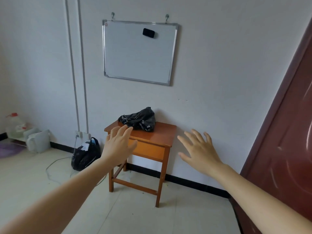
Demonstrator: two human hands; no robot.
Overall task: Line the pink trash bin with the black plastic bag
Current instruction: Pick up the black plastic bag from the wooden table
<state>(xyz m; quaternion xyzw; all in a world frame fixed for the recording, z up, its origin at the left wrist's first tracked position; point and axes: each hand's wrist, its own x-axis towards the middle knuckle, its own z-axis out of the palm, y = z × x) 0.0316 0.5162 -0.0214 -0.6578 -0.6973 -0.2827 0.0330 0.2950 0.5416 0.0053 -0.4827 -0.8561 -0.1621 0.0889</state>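
A crumpled black plastic bag [139,120] lies on top of a small wooden table [157,137] against the wall. My left hand [118,143] is stretched out in front of the table's left corner, fingers spread, holding nothing. My right hand [199,149] is held out to the right of the table, open and empty too. Both hands are short of the bag. No pink trash bin shows in this view.
A filled black bag [85,153] sits on the floor left of the table, by a wall socket and a loose cable. White plastic jugs [38,140] stand further left. A whiteboard [139,51] hangs above the table. A dark red door [287,141] fills the right side.
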